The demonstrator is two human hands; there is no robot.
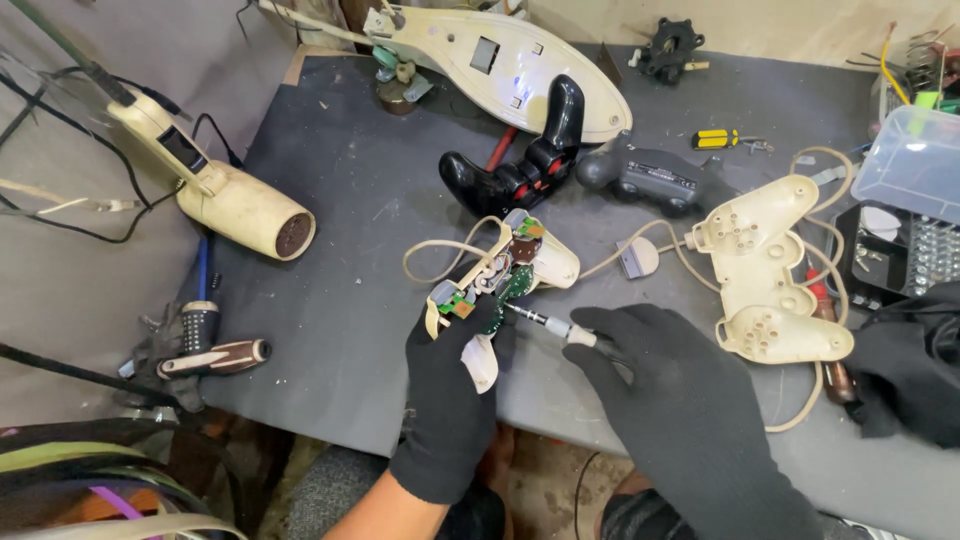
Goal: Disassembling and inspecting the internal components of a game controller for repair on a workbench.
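Both my hands wear black gloves. My left hand (452,385) grips an opened cream game controller half (505,268) with a green circuit board exposed, holding it above the dark grey mat (340,270). A small screwdriver (545,322) is held in my right hand (665,390), its tip touching the circuit board. A cream cable (432,250) loops out from the controller.
The detached cream controller shell (768,270) lies to the right. Behind are a black controller (525,160), a dark grey controller (650,178), a yellow-handled screwdriver (725,138) and a cream racket-shaped device (500,60). A cream hair dryer (225,195) and a striped-handle tool (215,357) lie left. A clear bit box (910,200) stands right.
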